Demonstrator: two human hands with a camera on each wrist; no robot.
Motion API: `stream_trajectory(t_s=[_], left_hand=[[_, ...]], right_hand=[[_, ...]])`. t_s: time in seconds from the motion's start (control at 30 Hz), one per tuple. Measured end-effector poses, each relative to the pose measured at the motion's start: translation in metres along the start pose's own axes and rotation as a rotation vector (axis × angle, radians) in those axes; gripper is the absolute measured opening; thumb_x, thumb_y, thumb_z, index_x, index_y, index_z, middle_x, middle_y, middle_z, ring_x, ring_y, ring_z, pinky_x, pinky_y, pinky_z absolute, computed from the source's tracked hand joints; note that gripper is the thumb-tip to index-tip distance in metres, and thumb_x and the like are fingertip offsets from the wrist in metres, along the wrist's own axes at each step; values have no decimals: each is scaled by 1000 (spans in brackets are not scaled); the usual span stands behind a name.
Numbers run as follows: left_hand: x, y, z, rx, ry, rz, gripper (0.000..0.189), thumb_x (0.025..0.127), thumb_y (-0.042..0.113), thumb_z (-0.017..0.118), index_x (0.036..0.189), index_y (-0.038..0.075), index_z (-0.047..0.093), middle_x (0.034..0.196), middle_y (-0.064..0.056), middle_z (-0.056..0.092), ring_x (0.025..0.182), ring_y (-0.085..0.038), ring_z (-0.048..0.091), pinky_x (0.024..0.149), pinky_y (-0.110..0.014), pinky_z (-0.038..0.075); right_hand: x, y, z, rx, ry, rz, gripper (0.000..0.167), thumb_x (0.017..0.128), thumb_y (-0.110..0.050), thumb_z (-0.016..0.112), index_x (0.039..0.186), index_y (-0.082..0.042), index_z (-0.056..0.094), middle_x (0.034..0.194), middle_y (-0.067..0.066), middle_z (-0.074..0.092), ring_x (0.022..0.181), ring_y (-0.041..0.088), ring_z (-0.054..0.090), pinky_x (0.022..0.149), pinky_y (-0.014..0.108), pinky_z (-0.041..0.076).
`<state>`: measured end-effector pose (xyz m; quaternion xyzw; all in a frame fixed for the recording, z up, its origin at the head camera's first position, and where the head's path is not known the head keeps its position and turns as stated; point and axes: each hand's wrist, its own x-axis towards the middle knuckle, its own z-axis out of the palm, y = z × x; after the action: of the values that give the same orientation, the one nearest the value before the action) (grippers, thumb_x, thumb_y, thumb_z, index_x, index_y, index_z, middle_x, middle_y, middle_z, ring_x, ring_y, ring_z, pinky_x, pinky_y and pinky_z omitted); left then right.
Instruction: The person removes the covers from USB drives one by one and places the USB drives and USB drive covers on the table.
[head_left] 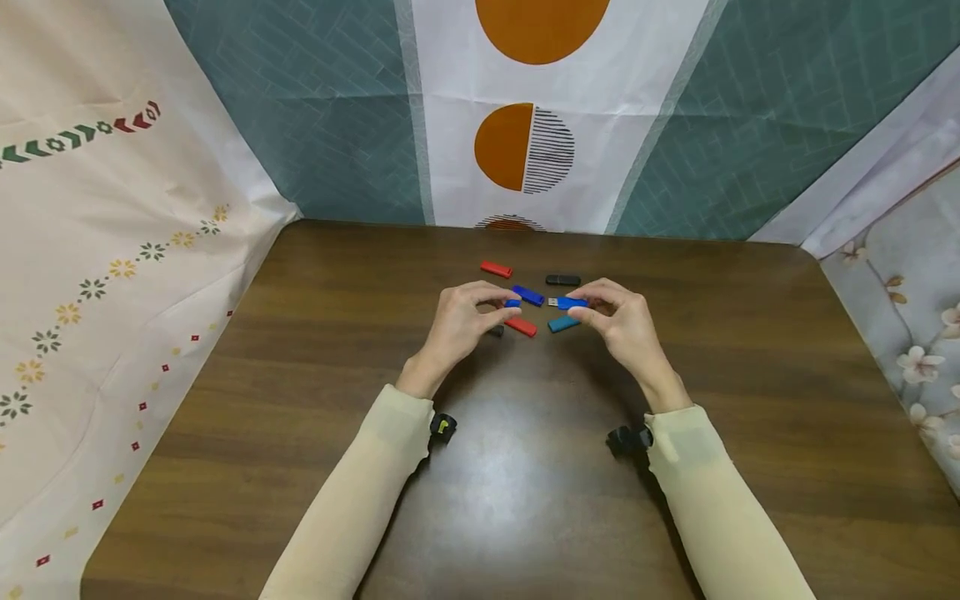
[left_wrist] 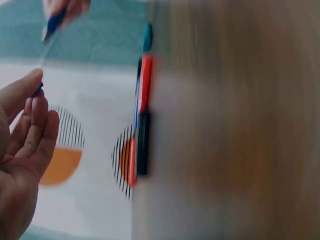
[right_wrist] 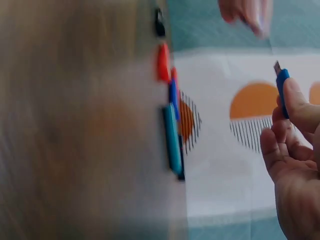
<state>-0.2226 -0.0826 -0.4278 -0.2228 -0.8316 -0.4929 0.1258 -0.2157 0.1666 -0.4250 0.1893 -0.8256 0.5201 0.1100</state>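
Observation:
Between its thumb and fingers my right hand (head_left: 623,322) pinches a blue USB flash drive (right_wrist: 283,90), its metal plug bare and facing left. My left hand (head_left: 463,319) pinches a small blue piece (head_left: 512,303) that looks like the drive's cap, mostly covered by the fingertips. Both hands are raised above the table, apart from each other. In the left wrist view the thumb hides most of the blue piece. Around and beneath the hands lie a dark blue drive (head_left: 528,295), a red drive (head_left: 521,327), a teal drive (head_left: 563,323) and a partly hidden black drive (head_left: 496,331).
Farther back on the brown wooden table (head_left: 337,467) lie another red drive (head_left: 496,269) and another black drive (head_left: 563,280). A patterned cloth (head_left: 352,108) hangs along the table's far edge, with more cloth at both sides.

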Motion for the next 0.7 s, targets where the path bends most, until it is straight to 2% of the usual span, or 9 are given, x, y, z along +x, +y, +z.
stream_trajectory(t_s=[0.07,0.13,0.3,0.53,0.7], left_hand=[[2,1,0,-5,-55,14,20,88,16,85,106,9,83,100,-1,77,85,-12,68,68,-24,57],[3,1,0,-20,-82,-2,22,89,20,84,108,8,83,101,-2,77,87,-13,69,69,-24,57],[1,-4,-3,-57,-35,-81,24,87,21,86,108,9,83,99,0,77,86,-12,69,68,-28,56],[3,-5,-5,-84,-50,-68,26,88,22,85,110,7,82,102,-11,78,84,-14,70,66,-32,54],[3,-4,-4,-105,-54,-88,27,89,23,85,113,9,81,95,-1,77,83,-11,70,65,-30,53]], right_hand=[[2,-1,1,-3,-42,3,13,95,-10,76,106,-4,79,103,7,70,89,17,56,74,27,47],[3,-2,2,-20,-68,3,15,95,-14,76,107,-5,79,105,6,70,91,17,56,77,32,46],[3,-1,1,-42,-18,7,14,92,-10,79,105,-4,79,102,6,69,91,18,55,80,34,45],[3,1,1,-46,-2,-8,17,91,-8,80,108,-5,80,102,7,69,91,17,55,82,30,44],[1,1,2,-44,-2,-9,16,91,-7,80,108,-5,80,103,8,69,92,19,56,82,30,45]])
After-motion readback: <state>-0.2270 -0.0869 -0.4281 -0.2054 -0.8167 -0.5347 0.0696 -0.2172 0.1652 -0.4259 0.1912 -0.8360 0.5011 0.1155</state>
